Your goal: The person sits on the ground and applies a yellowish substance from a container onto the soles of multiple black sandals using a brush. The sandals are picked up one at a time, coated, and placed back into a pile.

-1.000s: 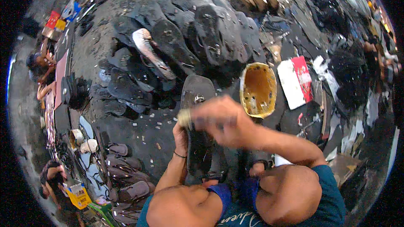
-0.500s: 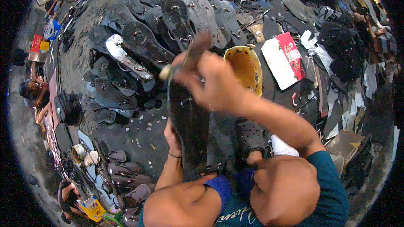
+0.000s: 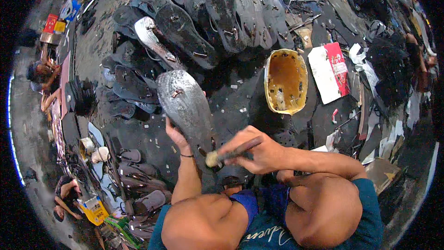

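Observation:
A dark sandal sole (image 3: 187, 104) lies in front of me, its far part shiny and wet, with small strap ends poking through. My left hand (image 3: 178, 140) grips its left edge, fingers partly hidden beneath. My right hand (image 3: 259, 150) is closed around a brush with a dark handle, and its pale, rounded bristle head (image 3: 212, 159) touches the sole's near end. Right of the sole stands a yellow-rimmed tub (image 3: 268, 85) holding amber, glue-like liquid. Beyond the sole, another sole with a shiny silvery coat (image 3: 147, 32) lies among dark ones.
Several dark soles (image 3: 185, 28) are laid overlapping on the ground ahead. A white and red carton piece (image 3: 328, 74) lies right of the tub, near black scraps (image 3: 379, 60). Sandals (image 3: 143, 176) are piled at the lower left. Other people (image 3: 44, 76) sit along the far left.
My right hand has brought the brush from the sole's far end to its near end. The sole's face now shows a wet shine, and it has moved farther from me.

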### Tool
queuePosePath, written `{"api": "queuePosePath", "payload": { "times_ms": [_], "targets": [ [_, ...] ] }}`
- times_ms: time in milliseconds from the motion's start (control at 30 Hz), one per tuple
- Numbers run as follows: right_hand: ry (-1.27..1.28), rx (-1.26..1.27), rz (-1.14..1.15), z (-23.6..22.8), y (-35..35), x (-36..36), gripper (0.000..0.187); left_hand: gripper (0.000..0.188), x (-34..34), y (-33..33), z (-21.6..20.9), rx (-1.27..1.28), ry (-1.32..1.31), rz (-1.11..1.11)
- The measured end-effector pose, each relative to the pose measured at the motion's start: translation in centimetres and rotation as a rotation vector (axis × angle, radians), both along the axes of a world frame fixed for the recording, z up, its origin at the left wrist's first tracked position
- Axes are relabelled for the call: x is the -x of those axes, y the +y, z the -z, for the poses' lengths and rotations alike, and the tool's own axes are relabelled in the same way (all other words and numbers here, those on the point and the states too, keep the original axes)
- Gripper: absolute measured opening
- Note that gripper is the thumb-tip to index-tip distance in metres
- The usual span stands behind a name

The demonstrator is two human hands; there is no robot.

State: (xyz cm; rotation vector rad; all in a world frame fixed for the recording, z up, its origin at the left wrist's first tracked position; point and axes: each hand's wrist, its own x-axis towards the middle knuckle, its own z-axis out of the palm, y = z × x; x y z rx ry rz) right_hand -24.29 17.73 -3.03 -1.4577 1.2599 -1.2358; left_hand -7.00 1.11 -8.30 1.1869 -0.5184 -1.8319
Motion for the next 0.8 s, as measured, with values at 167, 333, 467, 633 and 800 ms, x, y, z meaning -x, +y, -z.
{"api": "queuePosePath", "payload": {
  "times_ms": [167, 333, 467, 633, 800],
  "targets": [
    [0.248, -0.192, 0.725, 1.7, -0.4, 8.9, 0.018, 0.048, -10.0, 3.6, 7.5, -0.138, -0.245, 0.053],
    [0.878, -0.157, 0.82, 7.4, 1.1, 13.8, 0.019, 0.047, -11.9, 7.7, 3.3, -0.311, -0.223, 0.144],
    [0.905, -0.161, 0.802, 0.3, 3.9, 12.9, 0.024, 0.047, -12.3, 8.3, 1.7, -0.356, -0.22, 0.205],
    [0.393, -0.687, 0.109, -3.6, 8.6, 12.4, 0.033, 0.047, -9.0, 6.3, -1.2, -0.303, -0.229, 0.364],
    [-0.149, -0.242, 0.343, -6.3, -0.3, 7.0, 0.023, 0.042, -1.3, 1.2, 2.5, 0.022, 0.175, 0.557]
  ]
}}
